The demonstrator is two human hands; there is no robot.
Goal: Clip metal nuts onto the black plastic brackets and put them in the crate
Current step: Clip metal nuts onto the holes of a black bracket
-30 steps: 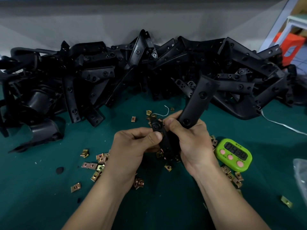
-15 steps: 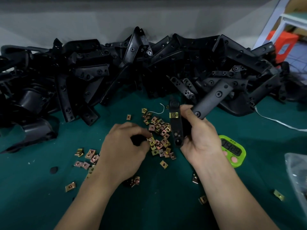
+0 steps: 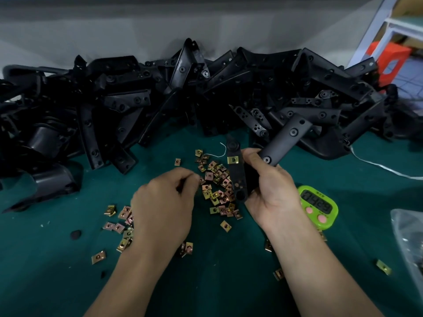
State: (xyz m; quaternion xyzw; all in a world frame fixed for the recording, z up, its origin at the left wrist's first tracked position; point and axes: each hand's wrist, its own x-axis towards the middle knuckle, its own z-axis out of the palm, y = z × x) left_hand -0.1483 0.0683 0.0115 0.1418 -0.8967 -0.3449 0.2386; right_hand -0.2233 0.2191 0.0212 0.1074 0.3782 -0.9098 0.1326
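The right hand (image 3: 271,191) is closed round the bend of a black, angled plastic bracket (image 3: 283,143), thumb over the top and fingers wrapped behind. One smooth arm rises up and to the right, and a flatter perforated strip stands in front of the palm. A yellow-plated, square metal clip nut (image 3: 233,159) already sits on the upper part of that strip. The bracket looks light, stiff and slightly slick, so the bend is probably the firmest place to hold it while a clip is pushed on. The left hand (image 3: 164,202) hangs with curled fingers, its fingertips (image 3: 195,179) at the edge of a heap of loose brass-coloured clip nuts (image 3: 217,186); I cannot tell whether one is pinched between them. These nuts are small, thin folded sheet metal, likely springy with sharp edges, and best taken by their flat faces. More lie scattered over the dark green table mat (image 3: 229,282). Behind them sprawls a matt pile of black plastic brackets (image 3: 229,88), moulded with screw holes. A lime-green digital timer (image 3: 318,205) lies just right of the right wrist, and a clear plastic bag (image 3: 409,236) shows at the far right. No crate is in view.
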